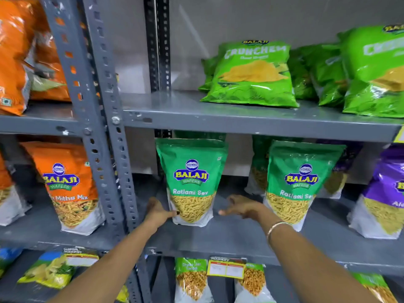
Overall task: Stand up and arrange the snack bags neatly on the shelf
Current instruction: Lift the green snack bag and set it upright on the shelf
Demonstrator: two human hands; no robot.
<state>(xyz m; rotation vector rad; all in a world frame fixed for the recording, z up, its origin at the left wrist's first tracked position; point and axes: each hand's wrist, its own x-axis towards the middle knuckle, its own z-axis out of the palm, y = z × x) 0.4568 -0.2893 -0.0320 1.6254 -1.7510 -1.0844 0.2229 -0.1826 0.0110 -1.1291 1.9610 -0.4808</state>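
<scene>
At the far left, orange snack bags (15, 51) lie on the upper shelf of the neighbouring rack. Below them an orange bag (70, 186) stands upright on that rack's middle shelf. A grey perforated post (109, 119) separates that rack from the one I face.

My left hand (158, 212) rests against the lower left edge of a green snack bag (192, 182), with the thumb touching its clear front panel. The grip is loose: fingers spread along the bag's side, not closed around it. The bag stands upright on the middle shelf (229, 239), just right of the post, label facing me.

My right hand (240, 207) hangs just beside the bag's lower right edge. Its grip is open, fingers spread, holding nothing; I cannot tell whether a fingertip touches the bag. A thin bracelet (276, 228) sits on that wrist.

Further right, a second green bag (301, 182) stands upright, with more bags behind it. A purple bag (387, 193) stands at the right edge.

On the upper shelf (240, 121), light green chip bags (253, 73) lean back towards the wall.
</scene>
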